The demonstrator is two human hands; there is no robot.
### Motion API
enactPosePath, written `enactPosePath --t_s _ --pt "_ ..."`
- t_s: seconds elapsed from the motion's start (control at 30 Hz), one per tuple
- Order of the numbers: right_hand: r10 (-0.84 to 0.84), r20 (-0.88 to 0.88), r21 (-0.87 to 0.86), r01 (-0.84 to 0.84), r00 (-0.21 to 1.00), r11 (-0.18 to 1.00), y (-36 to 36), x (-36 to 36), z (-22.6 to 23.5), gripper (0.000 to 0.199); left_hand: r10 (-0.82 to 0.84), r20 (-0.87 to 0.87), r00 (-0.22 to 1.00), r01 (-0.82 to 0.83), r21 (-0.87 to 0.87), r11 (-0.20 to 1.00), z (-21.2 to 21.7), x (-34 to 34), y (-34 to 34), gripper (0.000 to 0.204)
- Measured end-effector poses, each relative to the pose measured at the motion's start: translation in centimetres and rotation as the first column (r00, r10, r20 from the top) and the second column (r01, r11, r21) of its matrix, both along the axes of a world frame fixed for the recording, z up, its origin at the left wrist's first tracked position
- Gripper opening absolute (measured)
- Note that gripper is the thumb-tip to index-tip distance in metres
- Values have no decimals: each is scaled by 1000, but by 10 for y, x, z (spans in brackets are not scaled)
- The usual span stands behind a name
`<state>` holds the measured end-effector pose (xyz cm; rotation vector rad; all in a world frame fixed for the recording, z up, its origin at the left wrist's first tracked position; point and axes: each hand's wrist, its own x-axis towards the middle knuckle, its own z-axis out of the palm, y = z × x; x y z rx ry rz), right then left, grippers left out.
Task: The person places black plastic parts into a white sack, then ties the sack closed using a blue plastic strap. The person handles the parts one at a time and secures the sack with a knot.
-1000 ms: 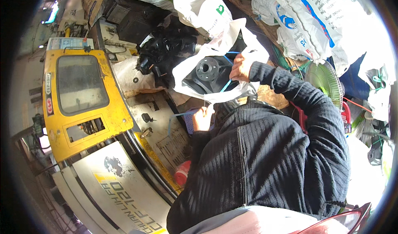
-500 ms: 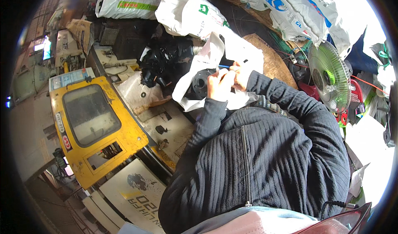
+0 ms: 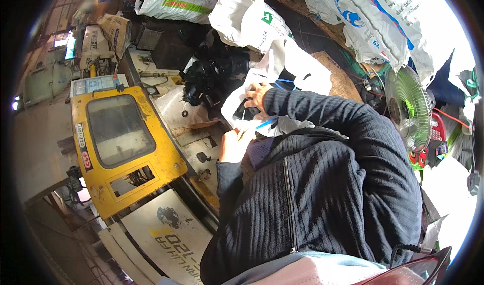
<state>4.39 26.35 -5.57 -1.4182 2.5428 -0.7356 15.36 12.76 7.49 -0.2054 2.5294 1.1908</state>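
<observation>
My left hand (image 3: pixel 236 143) is closed on a thin blue stick-like tool (image 3: pixel 266 123), whose exact kind I cannot make out. It points right from the fingers, over the near side of an open white sack (image 3: pixel 233 104). My right hand (image 3: pixel 258 99) reaches across in front of me with fingers curled over a black round part (image 3: pixel 249 113) at the sack's mouth. Most of that part is hidden by the hand. Two more blue strips (image 3: pixel 286 84) show inside the sack, beyond my right wrist.
Black plastic parts (image 3: pixel 214 75) lie heaped beyond the sack. To the left stands a yellow machine door (image 3: pixel 166 159) with a window. On the right are a green standing fan (image 3: pixel 409 108) and a red basket (image 3: pixel 437 128). Full white sacks (image 3: pixel 174 3) lie at the back.
My hands, close together before, have come apart. The left moved nearer and left with the blue tool; the right moved left onto the black part.
</observation>
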Motion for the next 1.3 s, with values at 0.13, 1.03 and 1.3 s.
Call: enactPosePath --t_s 0.13,1.03,1.3 --pt "-160 -32 177 163 987 971 36 14 14 59 65 -24 998 -68 -121 990 -26 22 -32 13" --pt "-185 933 27 454 308 890 -72 17 43 66 661 1 750 -586 465 664 -160 -23 -169 11" --pt "-572 578 342 464 582 817 -98 14 -35 60 422 343 839 -532 675 511 -157 -31 -125 23"
